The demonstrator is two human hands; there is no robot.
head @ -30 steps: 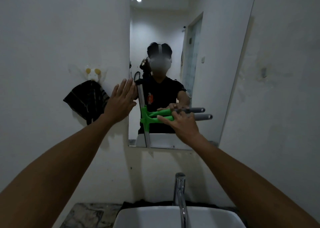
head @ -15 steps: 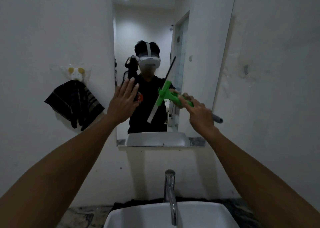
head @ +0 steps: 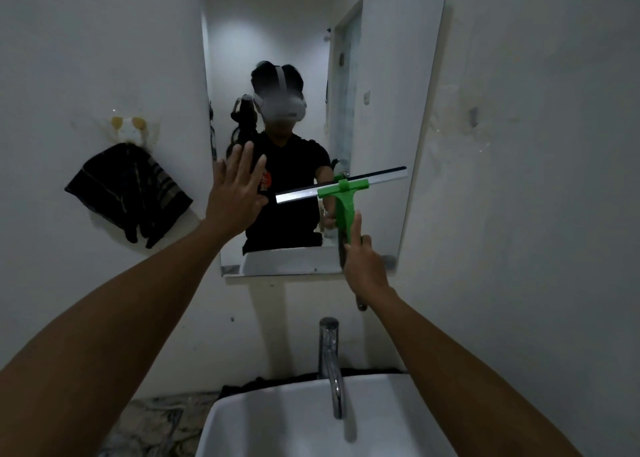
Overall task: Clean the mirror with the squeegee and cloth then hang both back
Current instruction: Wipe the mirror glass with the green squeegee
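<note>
Squeegee (head: pixel 343 193) in right hand (head: pixel 363 262), against mirror (head: pixel 381 75)

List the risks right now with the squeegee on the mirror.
1. The squeegee blade sits tilted, right end higher, so a pull may leave streaks on the mirror.
2. The left hand is spread at the mirror's left edge and could smudge the glass.
3. The cloth hangs on the wall hook, out of quick reach for drips.

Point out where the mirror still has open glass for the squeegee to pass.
Open glass: the upper mirror above the squeegee blade, and the strip beside its right edge. Crowded: the left edge, where the left hand is spread flat, and the lower right, where the right hand holds the handle.
</note>
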